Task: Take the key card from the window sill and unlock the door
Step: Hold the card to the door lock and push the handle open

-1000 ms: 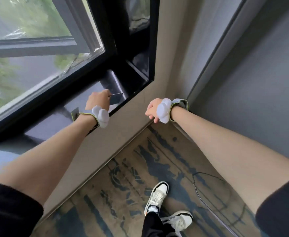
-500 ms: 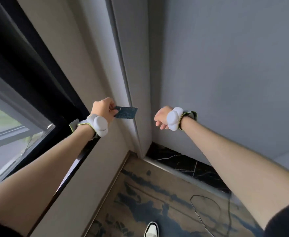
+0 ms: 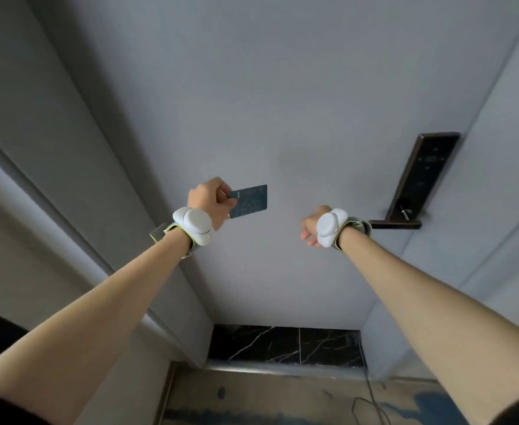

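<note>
A dark blue key card [image 3: 250, 200] is pinched by its left edge in my left hand [image 3: 210, 200], held up flat in front of the grey door [image 3: 282, 102]. The door's dark electronic lock panel [image 3: 424, 171] with a lever handle [image 3: 394, 224] sits at the right side of the door, well to the right of the card. My right hand [image 3: 312, 227] hangs in the air with fingers loosely curled and holds nothing, just left of the handle. The window sill is out of view.
A grey door frame [image 3: 77, 167] runs down the left, another [image 3: 497, 179] on the right. A black marble threshold [image 3: 282, 345] lies at the door's foot. A thin cable [image 3: 371, 403] trails on the patterned floor.
The view has swung right from the window to the door. My left hand lifted the card off the sill and carried it to the front of the door. The lock has come into view.
</note>
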